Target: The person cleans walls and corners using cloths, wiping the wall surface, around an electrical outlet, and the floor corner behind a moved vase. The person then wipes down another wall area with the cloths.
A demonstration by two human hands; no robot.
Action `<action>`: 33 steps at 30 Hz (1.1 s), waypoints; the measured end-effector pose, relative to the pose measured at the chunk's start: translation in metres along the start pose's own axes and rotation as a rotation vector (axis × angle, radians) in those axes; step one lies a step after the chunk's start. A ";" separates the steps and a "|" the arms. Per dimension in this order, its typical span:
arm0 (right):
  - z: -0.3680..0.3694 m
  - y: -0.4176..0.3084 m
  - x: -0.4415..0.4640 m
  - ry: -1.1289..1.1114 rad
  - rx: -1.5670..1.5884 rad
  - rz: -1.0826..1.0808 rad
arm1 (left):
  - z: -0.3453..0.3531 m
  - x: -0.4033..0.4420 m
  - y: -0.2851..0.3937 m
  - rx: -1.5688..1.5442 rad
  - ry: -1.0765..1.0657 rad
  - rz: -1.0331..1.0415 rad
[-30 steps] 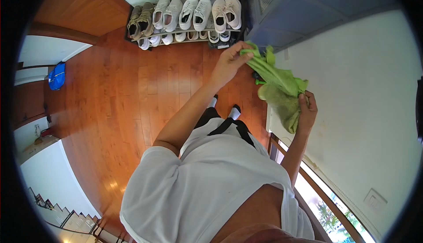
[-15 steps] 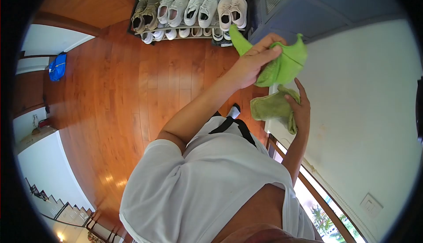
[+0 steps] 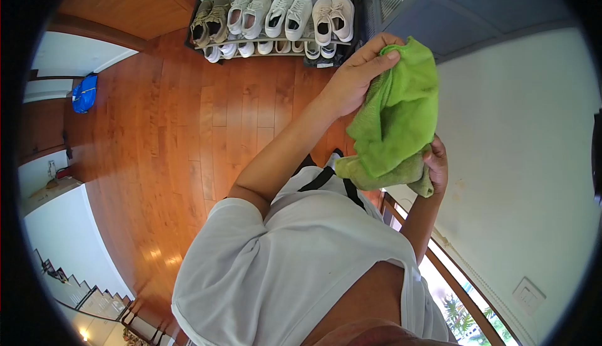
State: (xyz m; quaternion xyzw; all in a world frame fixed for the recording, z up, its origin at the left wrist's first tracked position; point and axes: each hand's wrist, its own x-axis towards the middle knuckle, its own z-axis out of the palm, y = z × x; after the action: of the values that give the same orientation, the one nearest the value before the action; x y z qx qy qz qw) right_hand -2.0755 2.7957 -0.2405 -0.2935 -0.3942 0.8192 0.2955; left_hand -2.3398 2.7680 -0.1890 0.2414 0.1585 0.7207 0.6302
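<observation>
My left hand [image 3: 367, 70] pinches the top edge of a bright green cloth [image 3: 404, 111] between thumb and fingers. The cloth hangs down in folds in front of me, beside the wall. Below and to the right, my right hand [image 3: 437, 164] grips a duller olive-green cloth [image 3: 382, 175]. The lower end of the bright cloth lies over the olive one, so the two touch. Part of the olive cloth and some fingertips of my right hand are hidden behind the folds.
A two-tier rack [image 3: 276, 43] with several pairs of shoes stands against the far wall. Right of it is a blue-grey cabinet [image 3: 464, 13]. A white wall [image 3: 520, 145] runs along my right. A blue bag [image 3: 84, 94] sits at the far left of the wooden floor [image 3: 182, 120].
The bright green cloth was bunched in my left hand half a second ago and now hangs spread out, its lower end over the olive cloth. My right hand's fingers have closed on the olive cloth.
</observation>
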 end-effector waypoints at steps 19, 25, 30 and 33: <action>0.043 -0.088 -0.009 0.434 -0.484 -0.091 | -0.040 -0.008 -0.021 -0.320 -0.111 -0.263; 0.028 -0.028 0.016 0.239 -0.544 0.038 | -0.043 -0.008 -0.033 -0.544 -0.160 -0.296; 0.011 -0.003 0.016 0.078 -0.274 0.226 | -0.029 -0.006 -0.026 -0.642 -0.245 -0.309; 0.007 0.002 0.016 0.087 -0.151 0.223 | -0.009 -0.008 -0.032 -0.543 -0.151 -0.349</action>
State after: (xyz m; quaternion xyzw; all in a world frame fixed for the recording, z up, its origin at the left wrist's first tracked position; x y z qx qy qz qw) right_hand -2.0918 2.8025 -0.2424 -0.3920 -0.4066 0.8014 0.1966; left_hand -2.3178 2.7657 -0.2146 0.0868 -0.0476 0.5977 0.7956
